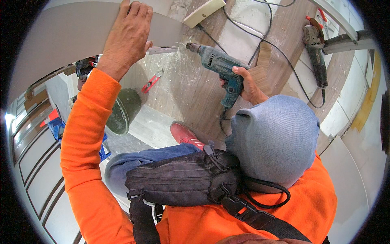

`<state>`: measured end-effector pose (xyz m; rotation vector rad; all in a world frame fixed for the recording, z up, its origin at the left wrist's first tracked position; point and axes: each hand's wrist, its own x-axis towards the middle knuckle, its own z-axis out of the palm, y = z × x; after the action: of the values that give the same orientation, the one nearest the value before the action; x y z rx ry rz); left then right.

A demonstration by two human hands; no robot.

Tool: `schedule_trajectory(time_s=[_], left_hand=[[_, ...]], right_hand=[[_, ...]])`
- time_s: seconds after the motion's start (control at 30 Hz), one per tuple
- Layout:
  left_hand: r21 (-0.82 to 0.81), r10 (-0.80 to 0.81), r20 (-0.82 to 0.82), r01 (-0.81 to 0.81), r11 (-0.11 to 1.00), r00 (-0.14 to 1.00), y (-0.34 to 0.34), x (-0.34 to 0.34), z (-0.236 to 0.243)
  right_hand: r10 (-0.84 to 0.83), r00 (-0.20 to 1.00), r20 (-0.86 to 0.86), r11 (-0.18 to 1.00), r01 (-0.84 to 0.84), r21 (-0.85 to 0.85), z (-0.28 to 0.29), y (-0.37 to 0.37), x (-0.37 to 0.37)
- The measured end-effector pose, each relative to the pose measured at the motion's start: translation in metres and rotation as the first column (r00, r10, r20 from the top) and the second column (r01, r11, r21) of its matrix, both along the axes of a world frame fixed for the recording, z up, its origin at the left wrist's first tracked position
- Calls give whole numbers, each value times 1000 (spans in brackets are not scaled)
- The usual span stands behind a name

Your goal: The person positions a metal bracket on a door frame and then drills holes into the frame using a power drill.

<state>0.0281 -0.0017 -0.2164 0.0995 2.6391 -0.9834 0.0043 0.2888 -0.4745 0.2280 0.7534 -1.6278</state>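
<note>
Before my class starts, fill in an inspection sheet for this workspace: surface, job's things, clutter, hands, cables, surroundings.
Surface: wood-look floor, flecked with white; pale tiles at right.
Job's things: drill, pointing toward the right edge of a pale panel.
Clutter: red utility knife, dark green bucket, angle grinder.
Hands: left hand on the panel; right hand gripping the drill.
Cables: black cable leaves the grinder's end and runs across the floor; another meets a pale oblong box.
Surroundings: dark-barred pale panelling at left.
</note>
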Motion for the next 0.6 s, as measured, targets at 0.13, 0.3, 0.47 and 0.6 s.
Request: schedule_trajectory(time_s=[0.13,0.3,0.47,0.6], left_hand=[[-10,20,10,-20,1000,1000,4,-1,3],[13,26,-2,-26,1000,1000,2,0,2],[6,16,-8,-16,1000,1000,1,0,0],[9,23,-7,-23,1000,1000,2,-1,0]], right_hand=[[15,1000,4,1000,-15,-19,0,1,-1],[2,1000,1,1000,-2,-30,-2,4,-3],[-28,999,25,999,28,-22,2,0,-3],[-5,1000,26,1000,5,-17,1,-2,-3]])
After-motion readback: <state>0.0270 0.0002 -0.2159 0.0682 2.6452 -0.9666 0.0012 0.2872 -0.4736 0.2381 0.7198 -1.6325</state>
